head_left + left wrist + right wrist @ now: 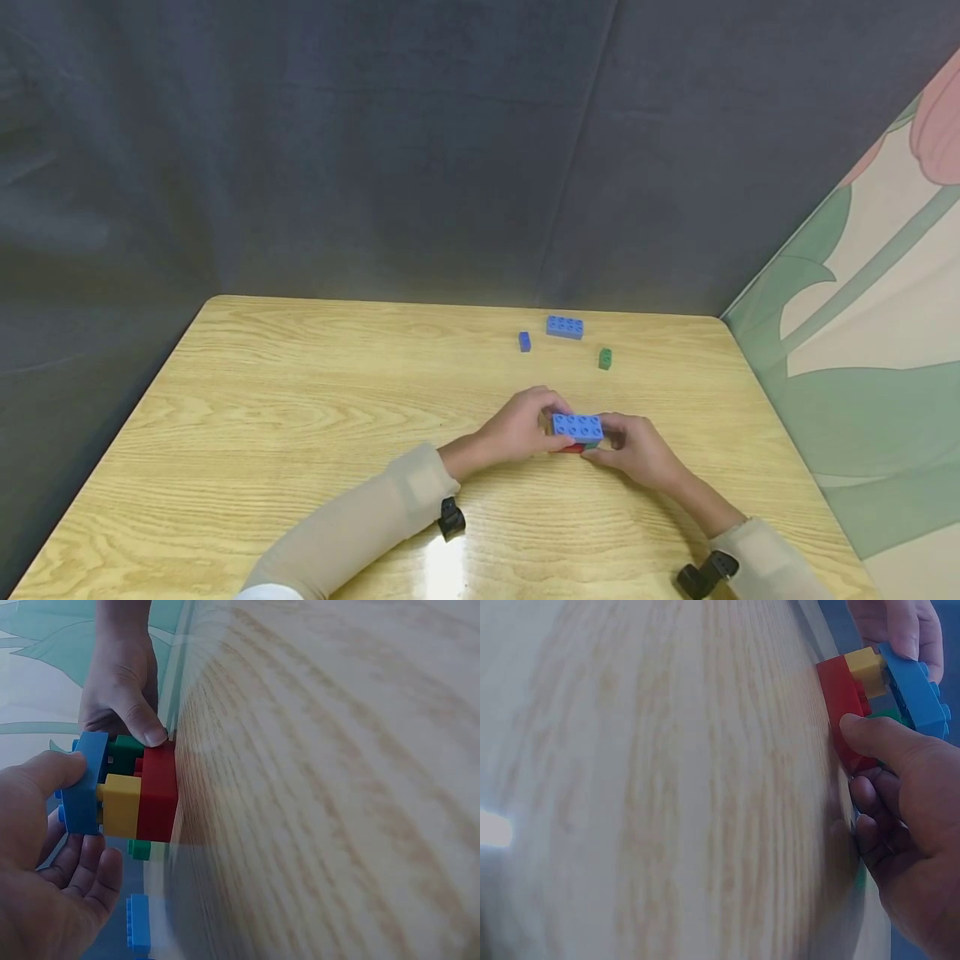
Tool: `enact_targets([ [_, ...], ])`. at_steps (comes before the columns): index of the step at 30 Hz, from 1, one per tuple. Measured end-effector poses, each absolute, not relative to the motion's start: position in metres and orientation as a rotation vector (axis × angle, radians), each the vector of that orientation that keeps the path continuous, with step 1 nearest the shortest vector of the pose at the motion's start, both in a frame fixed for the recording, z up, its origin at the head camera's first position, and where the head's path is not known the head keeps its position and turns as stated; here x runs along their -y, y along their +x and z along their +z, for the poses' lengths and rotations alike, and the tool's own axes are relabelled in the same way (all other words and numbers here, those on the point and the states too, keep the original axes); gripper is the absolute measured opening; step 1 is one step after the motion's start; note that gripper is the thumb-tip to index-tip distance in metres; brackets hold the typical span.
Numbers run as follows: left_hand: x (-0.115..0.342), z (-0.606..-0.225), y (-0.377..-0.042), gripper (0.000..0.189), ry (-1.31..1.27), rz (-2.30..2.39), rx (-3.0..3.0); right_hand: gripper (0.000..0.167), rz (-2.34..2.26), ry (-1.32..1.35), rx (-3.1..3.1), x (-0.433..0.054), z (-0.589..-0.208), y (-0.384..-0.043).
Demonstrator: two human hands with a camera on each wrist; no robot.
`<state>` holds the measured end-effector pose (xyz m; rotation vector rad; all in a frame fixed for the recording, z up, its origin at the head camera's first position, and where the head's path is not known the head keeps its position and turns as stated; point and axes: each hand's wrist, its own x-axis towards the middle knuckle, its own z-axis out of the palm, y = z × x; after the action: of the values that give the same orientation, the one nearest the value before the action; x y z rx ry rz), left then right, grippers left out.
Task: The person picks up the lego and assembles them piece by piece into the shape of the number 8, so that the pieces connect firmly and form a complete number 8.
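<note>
A small stack of toy building bricks stands on the table between the two hands. Its base is a long red brick [158, 795], with a yellow brick [122, 806] and a green brick [129, 746] side by side on top. Over these sits a long blue brick [577, 427], slightly tilted, some yellow studs showing beneath it. My left hand [517, 427] pinches the blue brick between thumb and fingers. From the other side my right hand [641, 450] holds the red base, its thumb [874, 735] on the near face; its fingers behind are partly hidden.
Farther back on the wooden table [337, 400] lie another long blue brick [565, 327], a small blue brick [524, 342] and a small green brick [605, 358]. A dark curtain [412, 167] hangs behind the table, and a flower-patterned cloth [885, 333] is at the right.
</note>
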<state>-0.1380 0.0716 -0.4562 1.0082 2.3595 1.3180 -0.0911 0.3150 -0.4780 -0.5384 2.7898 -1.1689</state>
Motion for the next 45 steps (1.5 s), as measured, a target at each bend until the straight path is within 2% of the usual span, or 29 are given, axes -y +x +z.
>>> enact_targets([
  [26,-0.073,-0.452,-0.142,0.026,1.02,1.283,-2.339,0.032,-1.172,-0.539,-2.792,-0.314,-0.477,-0.09],
  [45,-0.077,-0.443,-0.142,0.022,1.031,1.123,-2.372,0.037,-1.139,-0.506,-2.819,-0.312,-0.475,-0.09],
])
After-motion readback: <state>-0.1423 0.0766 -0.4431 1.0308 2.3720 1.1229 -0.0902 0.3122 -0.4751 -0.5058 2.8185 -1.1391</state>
